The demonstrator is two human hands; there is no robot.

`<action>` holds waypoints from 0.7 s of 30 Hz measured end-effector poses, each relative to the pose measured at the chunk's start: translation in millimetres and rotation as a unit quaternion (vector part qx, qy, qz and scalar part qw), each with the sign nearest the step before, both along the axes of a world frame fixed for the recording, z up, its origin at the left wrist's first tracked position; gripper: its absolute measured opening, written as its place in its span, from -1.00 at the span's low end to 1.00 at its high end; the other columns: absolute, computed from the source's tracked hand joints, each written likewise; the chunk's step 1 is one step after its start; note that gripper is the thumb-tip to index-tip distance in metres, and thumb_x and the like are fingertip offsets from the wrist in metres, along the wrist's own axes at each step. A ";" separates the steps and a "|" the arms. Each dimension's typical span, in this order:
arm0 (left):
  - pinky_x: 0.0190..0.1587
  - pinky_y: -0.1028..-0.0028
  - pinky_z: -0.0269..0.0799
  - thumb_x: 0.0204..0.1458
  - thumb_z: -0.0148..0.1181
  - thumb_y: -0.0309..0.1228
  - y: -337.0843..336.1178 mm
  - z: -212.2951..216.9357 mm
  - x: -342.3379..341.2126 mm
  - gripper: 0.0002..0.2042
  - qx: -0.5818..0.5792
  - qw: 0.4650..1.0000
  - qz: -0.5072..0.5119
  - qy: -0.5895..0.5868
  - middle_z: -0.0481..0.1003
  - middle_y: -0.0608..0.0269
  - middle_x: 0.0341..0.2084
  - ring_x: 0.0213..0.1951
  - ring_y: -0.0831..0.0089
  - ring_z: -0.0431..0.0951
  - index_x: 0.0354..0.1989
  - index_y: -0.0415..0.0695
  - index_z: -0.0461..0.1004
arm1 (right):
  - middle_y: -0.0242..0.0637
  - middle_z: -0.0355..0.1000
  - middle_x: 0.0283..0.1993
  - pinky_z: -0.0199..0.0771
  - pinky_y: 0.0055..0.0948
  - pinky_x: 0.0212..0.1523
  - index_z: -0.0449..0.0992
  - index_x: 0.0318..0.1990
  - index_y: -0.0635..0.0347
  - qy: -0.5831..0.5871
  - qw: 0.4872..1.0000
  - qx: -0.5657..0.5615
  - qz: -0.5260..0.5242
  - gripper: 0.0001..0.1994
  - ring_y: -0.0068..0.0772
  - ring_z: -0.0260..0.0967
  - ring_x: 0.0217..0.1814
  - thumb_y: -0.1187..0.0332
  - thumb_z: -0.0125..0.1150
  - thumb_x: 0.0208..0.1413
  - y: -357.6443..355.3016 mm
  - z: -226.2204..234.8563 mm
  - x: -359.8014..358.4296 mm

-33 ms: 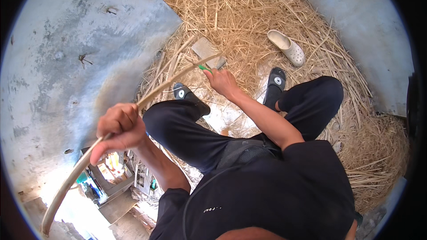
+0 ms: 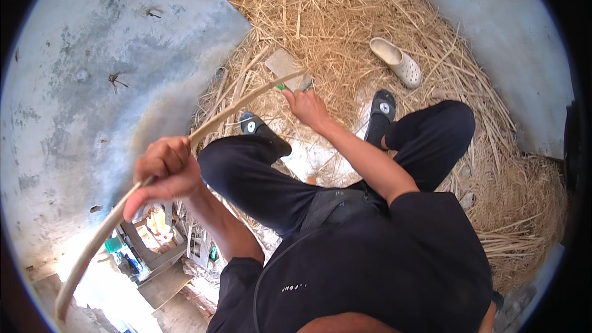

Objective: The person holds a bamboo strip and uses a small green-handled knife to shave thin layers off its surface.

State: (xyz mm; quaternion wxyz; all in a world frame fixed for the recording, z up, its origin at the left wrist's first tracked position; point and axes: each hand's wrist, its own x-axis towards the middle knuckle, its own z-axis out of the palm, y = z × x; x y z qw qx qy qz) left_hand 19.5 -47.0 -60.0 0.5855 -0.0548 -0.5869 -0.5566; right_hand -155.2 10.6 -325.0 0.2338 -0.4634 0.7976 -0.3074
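A long, pale strip of split bamboo or cane (image 2: 240,104) runs slantwise in front of me, its near part bowing down to the lower left. My left hand (image 2: 163,169) is wrapped round the strip near its middle, thumb pointing down and left. Toward the strip's far end, my right hand (image 2: 308,111) is closed round a small green-handled tool (image 2: 283,87) held against or just beside the strip. The tool's blade or working end is too small to make out, so its exact kind is unclear.
Dry shavings (image 2: 345,12) cover the floor. A grey slab (image 2: 282,63) lies beyond the strip's tip, and a loose white clog (image 2: 404,65) at the right. My sandalled feet are below. Bluish walls (image 2: 92,86) rise on both sides; a cluttered shelf (image 2: 163,262) stands lower left.
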 end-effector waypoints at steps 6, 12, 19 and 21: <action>-0.83 0.60 -0.34 -0.13 -0.38 0.35 6.1 7.3 -5.0 -0.35 -0.067 0.997 -0.036 -0.008 -0.14 0.50 -0.91 -0.85 0.70 -0.23 -0.74 -0.07 -0.04 | -0.03 0.41 -0.13 0.35 -0.16 -0.11 0.26 0.11 -0.12 0.015 0.966 0.256 0.025 -0.59 -0.01 0.36 -0.06 0.08 -0.18 0.11 72.9 -112.8 -96.8; -0.74 0.55 -0.24 -0.20 -0.42 0.42 6.1 11.4 -13.4 -0.31 -0.011 0.995 0.040 -0.086 -0.07 0.43 -0.86 -0.79 0.59 -0.12 -0.71 -0.10 0.02 | 0.08 0.39 -0.34 0.30 -0.12 -0.25 0.31 -0.06 0.16 -0.024 0.994 0.093 -0.059 -0.60 0.01 0.38 -0.26 0.07 -0.29 0.17 50.3 -80.0 -88.0; -0.72 0.56 -0.29 -0.25 -0.35 0.45 2.0 3.6 -8.2 -0.31 0.084 0.992 0.081 -0.039 -0.10 0.46 -0.85 -0.76 0.64 -0.20 -0.70 -0.06 -0.02 | -0.15 0.31 -0.64 0.25 -0.22 -0.53 0.36 -0.20 0.21 -0.106 0.983 -0.146 0.019 -0.72 -0.16 0.30 -0.61 0.21 -0.21 0.18 28.4 60.8 -36.6; -0.76 0.59 -0.40 -0.23 -0.30 0.43 14.3 15.0 -8.5 -0.33 0.090 0.986 0.135 -0.031 -0.14 0.49 -0.87 -0.78 0.68 -0.27 -0.72 -0.04 -0.06 | -0.16 0.30 -0.67 0.23 -0.24 -0.59 0.36 -0.20 0.20 -0.105 0.963 -0.245 0.046 -0.76 -0.17 0.28 -0.66 0.24 -0.17 0.17 33.7 73.9 -20.4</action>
